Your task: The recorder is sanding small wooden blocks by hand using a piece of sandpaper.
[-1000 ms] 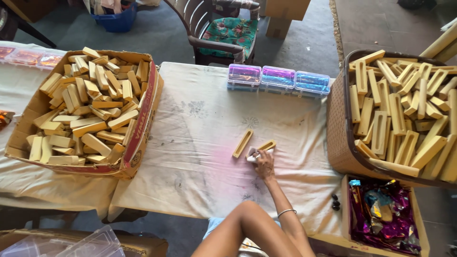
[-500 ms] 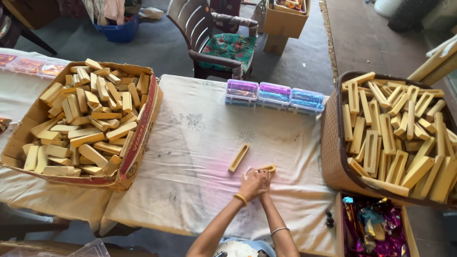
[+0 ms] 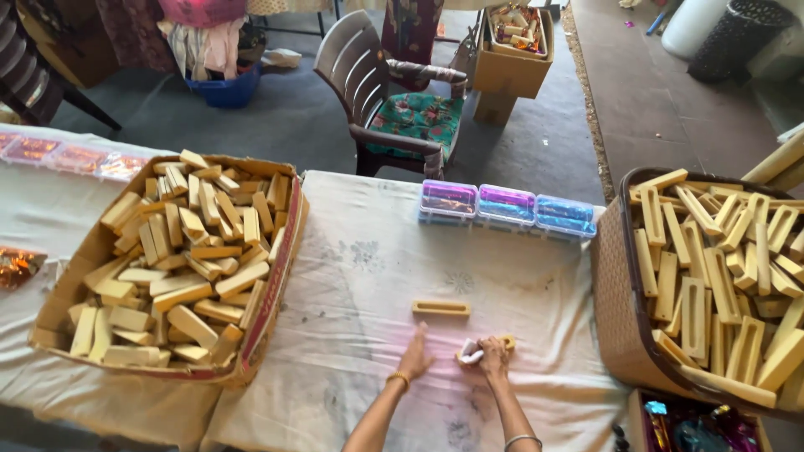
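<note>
Your left hand [image 3: 414,358] lies flat, fingers spread loose, palm down on the white cloth-covered table [image 3: 360,276], gripping nothing. Your right hand [image 3: 492,356] is closed round a small white bit [image 3: 470,352], w/ a short yellow wooden piece [image 3: 506,341] touching it at the fingertips; can't tell whether that piece is actually clasped or just lying under the fingers. Gold bangle on the left wrist, silver one on the right.

Just above the left hand, apart from it, a slotted yellow wooden block [image 3: 440,308] lies flat on the cloth, long side running left-right.

Pkgs round you:
- Far edge of table, centre: three clear plastic boxes [image 3: 506,209] in a row, touching side by side. The 1st is purple, the 2nd magenta-purple, the 3rd blue.
- Left: big open cardboard carton [image 3: 276,276], red print on its near side, heaped w/ plain yellow wooden blocks [image 3: 180,259] lying every which way.
- Right: brown woven basket [image 3: 615,301] full of long slotted yellow pieces [image 3: 720,268], mostly standing on end or leaning.
- Bottom right corner: a box of shiny coloured foil packets [image 3: 699,428], partly cut off by the frame.
- Far left on a 2nd cloth: a row of flat pink-orange clear packs [image 3: 71,157], plus an orange foil packet [image 3: 17,266] at the edge.

Beyond the table: brown plastic chair [image 3: 377,84] w/ floral green cushion, and an open cardboard box [image 3: 515,50] on the floor beside it.
</note>
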